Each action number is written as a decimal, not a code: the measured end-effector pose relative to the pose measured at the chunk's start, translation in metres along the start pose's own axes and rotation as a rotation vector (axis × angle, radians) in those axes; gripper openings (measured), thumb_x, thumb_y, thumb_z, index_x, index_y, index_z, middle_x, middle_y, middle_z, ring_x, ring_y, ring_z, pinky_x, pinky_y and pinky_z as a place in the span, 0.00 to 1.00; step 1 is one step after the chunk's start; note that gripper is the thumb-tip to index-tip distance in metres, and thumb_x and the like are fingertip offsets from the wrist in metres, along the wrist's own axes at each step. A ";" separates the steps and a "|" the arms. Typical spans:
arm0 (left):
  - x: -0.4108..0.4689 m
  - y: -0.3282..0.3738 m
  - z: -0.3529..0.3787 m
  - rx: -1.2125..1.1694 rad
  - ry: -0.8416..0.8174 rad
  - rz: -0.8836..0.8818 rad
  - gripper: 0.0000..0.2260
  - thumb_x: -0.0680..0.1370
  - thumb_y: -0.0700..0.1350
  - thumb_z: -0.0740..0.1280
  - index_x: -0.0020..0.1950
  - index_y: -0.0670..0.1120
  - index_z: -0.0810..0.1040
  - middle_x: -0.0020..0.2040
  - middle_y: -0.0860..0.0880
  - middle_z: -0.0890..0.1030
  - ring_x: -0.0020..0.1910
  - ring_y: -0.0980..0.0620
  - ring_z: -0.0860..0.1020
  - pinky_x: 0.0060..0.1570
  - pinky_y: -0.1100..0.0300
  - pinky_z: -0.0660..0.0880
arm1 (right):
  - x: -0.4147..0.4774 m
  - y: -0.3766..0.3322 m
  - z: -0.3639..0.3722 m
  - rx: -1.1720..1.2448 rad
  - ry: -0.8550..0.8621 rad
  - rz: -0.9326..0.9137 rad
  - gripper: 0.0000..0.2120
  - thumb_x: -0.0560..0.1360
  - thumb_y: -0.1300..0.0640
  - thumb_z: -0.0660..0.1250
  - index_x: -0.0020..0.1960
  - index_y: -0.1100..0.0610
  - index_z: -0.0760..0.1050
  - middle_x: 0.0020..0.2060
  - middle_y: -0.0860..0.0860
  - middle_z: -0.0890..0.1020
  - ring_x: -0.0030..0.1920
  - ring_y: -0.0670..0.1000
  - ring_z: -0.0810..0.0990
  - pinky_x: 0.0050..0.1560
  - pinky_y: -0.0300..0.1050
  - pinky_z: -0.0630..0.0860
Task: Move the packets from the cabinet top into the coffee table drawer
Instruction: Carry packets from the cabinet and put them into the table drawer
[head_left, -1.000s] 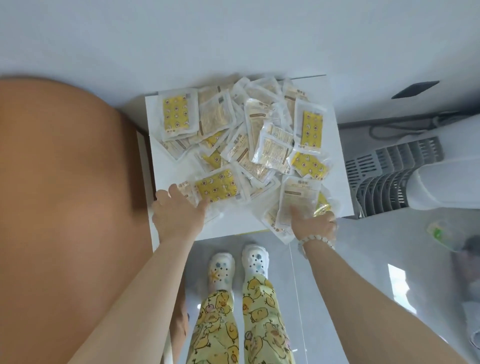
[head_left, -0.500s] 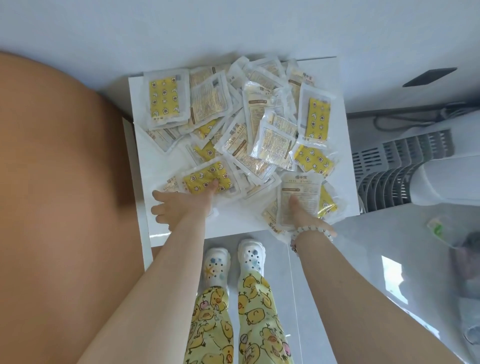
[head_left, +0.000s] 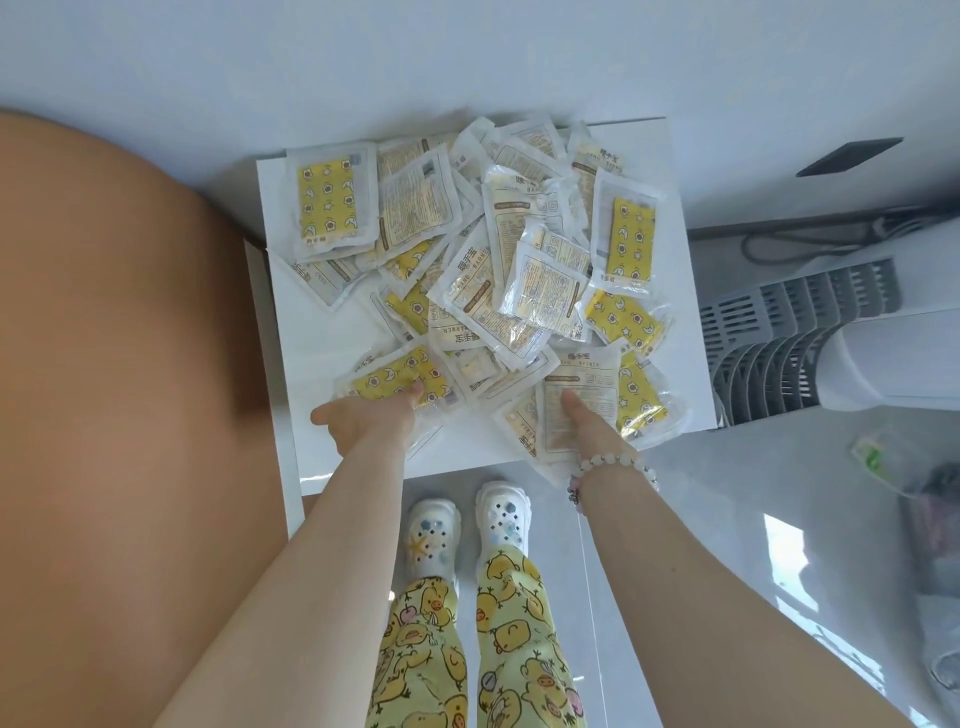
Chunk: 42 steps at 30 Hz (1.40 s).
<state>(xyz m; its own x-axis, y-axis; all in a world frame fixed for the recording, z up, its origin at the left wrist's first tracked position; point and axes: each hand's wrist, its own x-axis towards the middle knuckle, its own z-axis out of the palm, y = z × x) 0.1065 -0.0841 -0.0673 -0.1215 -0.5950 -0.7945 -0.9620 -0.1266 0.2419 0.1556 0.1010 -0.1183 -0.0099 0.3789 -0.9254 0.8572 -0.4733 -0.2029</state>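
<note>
A heap of several clear packets (head_left: 524, 244), some with yellow patterned pads and some with printed white backs, covers most of the white cabinet top (head_left: 317, 332). My left hand (head_left: 366, 418) is at the heap's near left edge, thumb lying on a yellow packet (head_left: 397, 379), with the other fingers curled at that packet's near edge. My right hand (head_left: 587, 428) is at the near right edge, thumb on top of a white printed packet (head_left: 582, 384); its fingers are hidden beneath that packet. No drawer or coffee table is in view.
A large brown rounded surface (head_left: 114, 374) fills the left side, against the cabinet. A white and grey slatted appliance (head_left: 810, 332) stands close on the right, with a cable (head_left: 810, 241) behind it. My feet in white clogs (head_left: 467, 525) are on the grey floor below the cabinet's front edge.
Both hands have reached further onto the pile. The left thumb now lies on the yellow packet and the right thumb on the white one. The view has shifted slightly.
</note>
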 end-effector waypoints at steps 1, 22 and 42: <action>-0.001 -0.001 -0.002 -0.002 -0.001 -0.004 0.39 0.68 0.48 0.77 0.69 0.40 0.57 0.65 0.40 0.71 0.63 0.41 0.72 0.60 0.53 0.70 | -0.003 0.000 0.000 -0.009 -0.010 0.003 0.49 0.40 0.35 0.77 0.58 0.53 0.76 0.48 0.53 0.84 0.43 0.56 0.84 0.48 0.52 0.80; -0.046 -0.013 -0.054 0.176 -0.219 0.165 0.20 0.70 0.44 0.76 0.58 0.40 0.75 0.47 0.46 0.75 0.44 0.47 0.73 0.45 0.58 0.71 | -0.070 0.005 -0.012 -0.096 -0.110 -0.045 0.37 0.67 0.44 0.71 0.72 0.56 0.65 0.65 0.54 0.74 0.58 0.55 0.76 0.61 0.51 0.72; -0.208 0.023 -0.067 0.285 -0.625 0.503 0.25 0.67 0.46 0.77 0.62 0.41 0.76 0.62 0.51 0.76 0.59 0.50 0.75 0.51 0.58 0.69 | -0.222 -0.027 -0.129 0.265 -0.183 -0.265 0.37 0.55 0.46 0.78 0.62 0.55 0.75 0.53 0.52 0.81 0.48 0.56 0.82 0.54 0.52 0.78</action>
<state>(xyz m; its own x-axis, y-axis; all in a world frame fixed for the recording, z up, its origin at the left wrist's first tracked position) 0.1260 -0.0165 0.1410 -0.5834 0.0312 -0.8116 -0.7717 0.2903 0.5659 0.2011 0.1321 0.1340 -0.3241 0.3789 -0.8668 0.6505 -0.5761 -0.4950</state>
